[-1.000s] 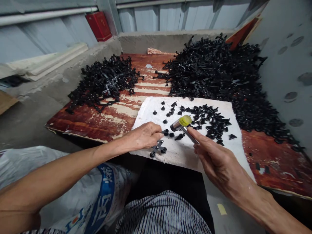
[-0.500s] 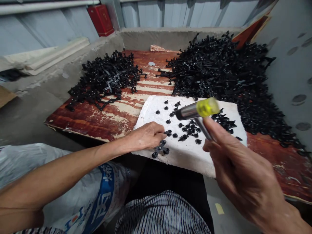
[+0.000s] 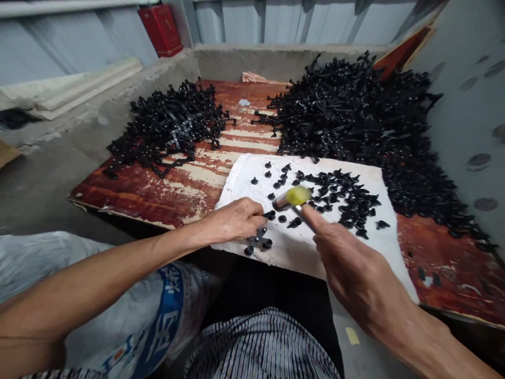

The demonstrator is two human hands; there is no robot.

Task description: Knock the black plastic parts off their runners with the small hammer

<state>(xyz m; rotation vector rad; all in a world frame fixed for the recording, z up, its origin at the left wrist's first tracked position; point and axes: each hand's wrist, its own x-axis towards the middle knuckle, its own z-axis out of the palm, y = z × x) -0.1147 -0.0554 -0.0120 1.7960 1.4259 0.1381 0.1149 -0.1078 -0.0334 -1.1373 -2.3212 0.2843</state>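
My left hand point(image 3: 245, 218) is closed on a black jointed bracket point(image 3: 259, 238) with round ends, lying on the white cloth point(image 3: 294, 258). One end of the bracket sticks out past my fingertips. My right hand point(image 3: 347, 252) grips a hammer point(image 3: 292, 198) with a yellow-green face and a metal head. The hammer head is low, tilted and slightly blurred, close beside that protruding end; whether they touch I cannot tell. Around it, small black round-based pegs point(image 3: 335, 189) lie scattered over the cloth.
A large heap of black parts point(image 3: 347, 110) covers the right rear of the worn red board point(image 3: 138, 195), and a smaller heap of black brackets point(image 3: 169, 123) is at left. A concrete ledge point(image 3: 252, 59) runs behind. White sacks point(image 3: 130, 300) stand below on the left.
My right hand has brought the hammer down and to the left, toward the bracket's end. The left hand stays in nearly the same place, still holding the bracket.
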